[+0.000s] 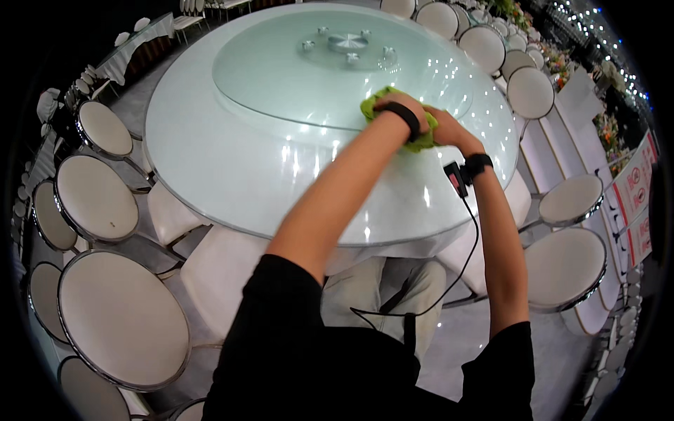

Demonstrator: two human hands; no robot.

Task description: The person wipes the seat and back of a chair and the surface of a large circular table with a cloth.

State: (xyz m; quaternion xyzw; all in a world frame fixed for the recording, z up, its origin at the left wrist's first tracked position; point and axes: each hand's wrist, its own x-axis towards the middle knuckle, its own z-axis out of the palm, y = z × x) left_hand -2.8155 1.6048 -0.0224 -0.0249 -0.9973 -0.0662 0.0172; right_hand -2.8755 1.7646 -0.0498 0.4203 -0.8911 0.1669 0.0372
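A green cloth (421, 141) lies bunched at the near right edge of a round glass turntable (284, 79). My left hand (403, 108) presses on the cloth from above, its fingers curled into it. Beside it, my right hand (445, 126) grips the cloth's right side. Both wrists wear black bands, and a small black device (456, 179) with a cable hangs at the right one. The turntable rests on a large round white table (237, 173) with a glossy top. My fingertips are partly hidden by the cloth and by each other.
White-padded chairs with metal frames, such as one at the left (124, 316) and one at the right (566, 268), surround the table. A black cable (468, 252) runs from the right wrist to my lap. White steps (553, 142) and flowers stand beyond the right side.
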